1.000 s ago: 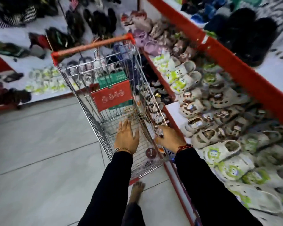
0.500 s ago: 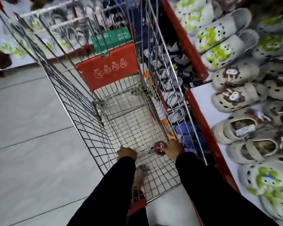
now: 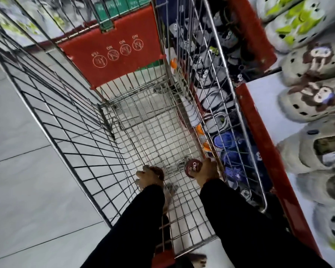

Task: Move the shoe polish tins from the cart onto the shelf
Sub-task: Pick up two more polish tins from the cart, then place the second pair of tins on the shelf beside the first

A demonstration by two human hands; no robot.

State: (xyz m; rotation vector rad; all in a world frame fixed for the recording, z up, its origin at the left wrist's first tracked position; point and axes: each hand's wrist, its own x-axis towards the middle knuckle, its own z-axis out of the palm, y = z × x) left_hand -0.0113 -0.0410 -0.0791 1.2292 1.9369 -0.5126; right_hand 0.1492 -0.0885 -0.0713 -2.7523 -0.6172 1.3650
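Note:
Both my hands are down inside the wire cart, near its floor. My right hand grips a round dark red shoe polish tin with white lettering on its lid. My left hand is closed over a second dark red tin, which is mostly hidden by my fingers. The shelf with a red edge and white surface runs along the cart's right side.
Cream and green clogs crowd the shelf on the right. Darker shoes lie on a lower shelf behind the cart's right wall. A red child-seat flap stands at the cart's far end. Grey tiled floor lies to the left.
The view has dropped closer into the cart. My left hand has closed over a second tin, and my right hand has taken hold of the lettered tin.

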